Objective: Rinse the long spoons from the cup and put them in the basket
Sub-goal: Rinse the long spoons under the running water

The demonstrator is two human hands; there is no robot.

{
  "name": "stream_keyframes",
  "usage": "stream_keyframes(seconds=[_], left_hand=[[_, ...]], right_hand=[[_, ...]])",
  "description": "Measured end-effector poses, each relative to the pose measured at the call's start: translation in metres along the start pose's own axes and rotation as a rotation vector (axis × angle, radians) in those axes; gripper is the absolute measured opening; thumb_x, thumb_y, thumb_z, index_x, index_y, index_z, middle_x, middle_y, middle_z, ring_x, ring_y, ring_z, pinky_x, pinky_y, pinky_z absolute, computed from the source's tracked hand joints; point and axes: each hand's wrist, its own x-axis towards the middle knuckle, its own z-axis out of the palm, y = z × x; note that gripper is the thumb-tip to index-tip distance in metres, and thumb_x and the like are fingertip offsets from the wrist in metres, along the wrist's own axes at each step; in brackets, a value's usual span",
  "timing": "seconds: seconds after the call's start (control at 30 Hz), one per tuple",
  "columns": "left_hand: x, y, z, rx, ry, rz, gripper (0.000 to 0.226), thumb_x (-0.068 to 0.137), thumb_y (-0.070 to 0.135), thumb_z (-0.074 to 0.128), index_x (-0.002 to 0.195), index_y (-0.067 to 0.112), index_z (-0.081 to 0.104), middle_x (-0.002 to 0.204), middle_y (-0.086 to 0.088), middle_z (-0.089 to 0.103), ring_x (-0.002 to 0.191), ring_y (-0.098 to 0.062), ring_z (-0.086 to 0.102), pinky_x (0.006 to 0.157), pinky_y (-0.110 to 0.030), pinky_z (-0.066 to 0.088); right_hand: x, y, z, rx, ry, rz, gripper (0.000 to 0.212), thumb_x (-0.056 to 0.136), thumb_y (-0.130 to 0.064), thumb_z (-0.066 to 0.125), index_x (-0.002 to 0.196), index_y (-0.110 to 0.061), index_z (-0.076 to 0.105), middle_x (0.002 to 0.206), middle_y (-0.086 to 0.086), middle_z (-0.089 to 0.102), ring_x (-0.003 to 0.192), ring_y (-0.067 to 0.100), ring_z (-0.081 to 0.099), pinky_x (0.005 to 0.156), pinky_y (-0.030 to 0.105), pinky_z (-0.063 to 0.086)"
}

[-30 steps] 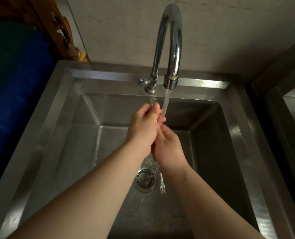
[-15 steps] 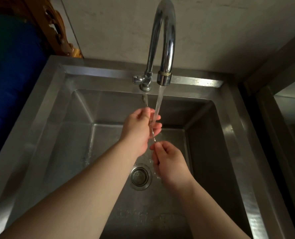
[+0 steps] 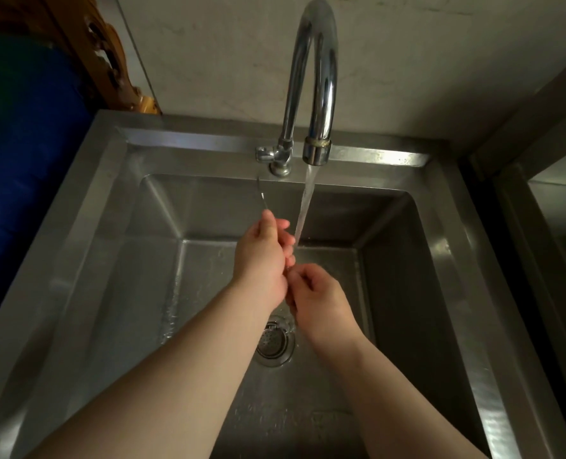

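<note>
Both hands hold one long thin metal spoon (image 3: 262,193) over the steel sink (image 3: 116,246). My left hand (image 3: 261,256) grips its middle, and the slim upper end sticks out above the fingers toward the tap base. My right hand (image 3: 314,296) pinches the lower part just below the left hand. Water runs from the curved chrome faucet (image 3: 318,94) and strikes the fingers of my left hand. Most of the spoon is hidden inside the two hands. No cup or basket is in view.
The round drain strainer (image 3: 273,341) lies in the wet sink bottom below the hands. A blue barrel (image 3: 26,160) stands at the left, with carved wooden furniture (image 3: 109,61) behind it. A second steel surface (image 3: 559,210) lies at the right edge.
The hands separated along the spoon, then drew close again under the stream. The fork-like end that hung below my right hand a second ago is no longer visible.
</note>
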Motion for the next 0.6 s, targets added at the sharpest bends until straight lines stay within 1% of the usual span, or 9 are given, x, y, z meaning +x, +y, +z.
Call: stream_keyframes(seconds=[0.1,0.13,0.2,0.3,0.37,0.4,0.5,0.53,0.6], left_hand=[[-0.001,0.003,-0.004,-0.030,-0.035,0.015,0.021,0.104,0.014,0.049,0.095,0.015,0.067,0.060,0.006,0.065,0.050,-0.007,0.054,0.050,-0.021,0.046],[-0.002,0.003,-0.006,0.008,-0.047,0.019,0.020,0.102,0.010,0.052,0.095,0.017,0.069,0.063,0.006,0.067,0.057,-0.008,0.059,0.056,-0.021,0.049],[-0.005,0.002,-0.010,0.080,-0.020,0.039,0.015,0.099,0.014,0.059,0.090,0.017,0.071,0.067,0.007,0.071,0.067,-0.009,0.066,0.063,-0.023,0.053],[-0.005,0.008,-0.014,0.101,0.083,0.082,0.017,0.098,0.021,0.062,0.084,0.015,0.069,0.063,0.006,0.072,0.062,-0.009,0.067,0.059,-0.023,0.054],[-0.003,0.013,-0.017,0.015,0.126,0.081,0.020,0.099,0.023,0.062,0.083,0.011,0.066,0.057,0.006,0.069,0.054,-0.008,0.065,0.053,-0.020,0.054],[-0.002,0.015,-0.017,-0.036,0.143,0.067,0.022,0.099,0.026,0.061,0.083,0.011,0.065,0.056,0.005,0.068,0.050,-0.007,0.065,0.050,-0.019,0.053],[0.002,0.020,-0.020,-0.113,0.189,-0.006,0.028,0.100,0.036,0.056,0.085,0.014,0.062,0.069,0.002,0.068,0.049,-0.006,0.067,0.048,-0.018,0.054],[0.004,0.021,-0.020,-0.119,0.189,-0.032,0.028,0.102,0.036,0.053,0.087,0.014,0.061,0.075,0.001,0.068,0.051,-0.006,0.068,0.048,-0.018,0.054],[0.009,0.024,-0.020,-0.163,0.193,-0.071,0.025,0.106,0.030,0.046,0.089,0.014,0.058,0.083,-0.002,0.066,0.059,-0.010,0.070,0.052,-0.022,0.056]], right_hand=[[0.016,-0.012,0.002,-0.162,0.058,-0.062,0.032,0.098,-0.029,0.052,0.068,-0.020,0.058,0.058,-0.006,0.058,0.053,0.010,0.047,0.054,0.027,0.035],[0.021,-0.016,0.003,-0.190,0.052,-0.089,0.034,0.098,-0.031,0.051,0.067,-0.022,0.056,0.060,-0.005,0.058,0.054,0.012,0.048,0.055,0.028,0.035],[0.026,-0.021,0.006,-0.241,0.046,-0.136,0.036,0.099,-0.033,0.050,0.065,-0.022,0.054,0.060,-0.004,0.058,0.055,0.015,0.049,0.056,0.030,0.036],[0.024,-0.019,0.008,-0.304,-0.021,-0.190,0.030,0.098,-0.029,0.048,0.069,-0.024,0.054,0.060,-0.007,0.057,0.055,0.010,0.050,0.055,0.029,0.037],[0.020,-0.016,0.006,-0.323,-0.100,-0.210,0.025,0.098,-0.028,0.048,0.076,-0.030,0.059,0.058,-0.010,0.058,0.053,0.004,0.051,0.053,0.023,0.040],[0.020,-0.014,0.004,-0.325,-0.115,-0.199,0.025,0.099,-0.030,0.049,0.077,-0.028,0.061,0.056,-0.010,0.058,0.051,0.003,0.051,0.053,0.023,0.041],[0.026,-0.014,-0.004,-0.347,-0.072,-0.118,0.039,0.096,-0.044,0.054,0.073,-0.015,0.065,0.045,-0.010,0.053,0.040,0.001,0.045,0.046,0.020,0.036],[0.029,-0.016,-0.006,-0.362,-0.061,-0.108,0.040,0.095,-0.045,0.056,0.072,-0.013,0.065,0.043,-0.010,0.052,0.038,0.001,0.044,0.043,0.019,0.033],[0.035,-0.025,-0.009,-0.413,-0.068,-0.129,0.035,0.095,-0.037,0.058,0.075,-0.010,0.067,0.046,-0.007,0.050,0.040,0.004,0.041,0.044,0.024,0.033]])
